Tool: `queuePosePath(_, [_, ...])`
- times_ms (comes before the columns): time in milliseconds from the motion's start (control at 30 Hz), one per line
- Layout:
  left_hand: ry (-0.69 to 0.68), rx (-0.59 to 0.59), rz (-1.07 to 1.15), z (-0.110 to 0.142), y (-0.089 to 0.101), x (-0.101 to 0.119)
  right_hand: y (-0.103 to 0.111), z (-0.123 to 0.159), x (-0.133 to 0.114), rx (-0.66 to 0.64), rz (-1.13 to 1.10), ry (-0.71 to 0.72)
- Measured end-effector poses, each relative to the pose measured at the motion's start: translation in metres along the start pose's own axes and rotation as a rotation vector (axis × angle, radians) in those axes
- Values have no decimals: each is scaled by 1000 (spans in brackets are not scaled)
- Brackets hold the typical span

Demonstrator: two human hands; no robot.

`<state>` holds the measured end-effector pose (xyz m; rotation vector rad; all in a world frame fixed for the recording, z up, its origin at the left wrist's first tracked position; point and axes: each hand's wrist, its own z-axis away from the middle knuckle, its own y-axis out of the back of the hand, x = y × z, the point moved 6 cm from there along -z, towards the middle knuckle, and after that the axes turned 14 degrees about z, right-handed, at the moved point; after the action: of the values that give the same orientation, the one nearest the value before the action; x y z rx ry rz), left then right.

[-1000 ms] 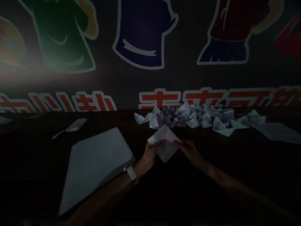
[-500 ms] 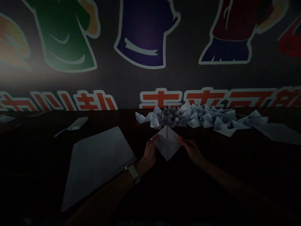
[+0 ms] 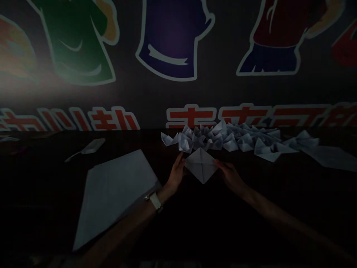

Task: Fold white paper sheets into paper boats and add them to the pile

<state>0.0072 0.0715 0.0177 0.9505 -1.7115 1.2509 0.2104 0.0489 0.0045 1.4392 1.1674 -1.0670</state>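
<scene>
Between my hands is a white folded paper point(image 3: 201, 166), diamond-shaped, with creases crossing at its middle. My left hand point(image 3: 177, 174) grips its left corner, thumb in front and the other fingers partly hidden. At the opposite corner, my right hand point(image 3: 230, 176) pinches the paper between thumb and fingers. Just beyond it lies a heap of folded paper boats point(image 3: 240, 137). A stack of white paper sheets point(image 3: 114, 193) rests on the dark table beside my left forearm, which wears a pale wristwatch point(image 3: 155, 201).
A white flat object with a thin tail point(image 3: 93, 146) lies at the back left, its kind unclear. More white paper point(image 3: 330, 156) lies flat on the right, next to the boats. Behind the table rises a wall point(image 3: 125, 89) with cartoon figures and red lettering. The scene is very dark.
The folded paper has shifted slightly right and looks shorter and wider, with a crosswise crease now showing. Both hands still hold its side corners; my right hand has moved a little right.
</scene>
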Motion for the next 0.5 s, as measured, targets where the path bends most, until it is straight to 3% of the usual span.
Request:
queuePosePath(133, [-398,-309,-456,6,-14,34,8,-6,-4,-74,-107,-52])
queuePosePath(233, [-517,-377,-653,8,-18,43,7,-6,-3,-160,-170,-141])
queuePosePath(333, [-485,-350,-635,3,-17,43,6,-7,-1,-190,-179,-197])
queuePosePath(433, [-321,-274,-538,-4,-11,34,5,-9,5,-244,-81,-264])
queuePosePath(500, [-175,-243,-427,-7,-8,27,8,-10,3,-252,88,-228])
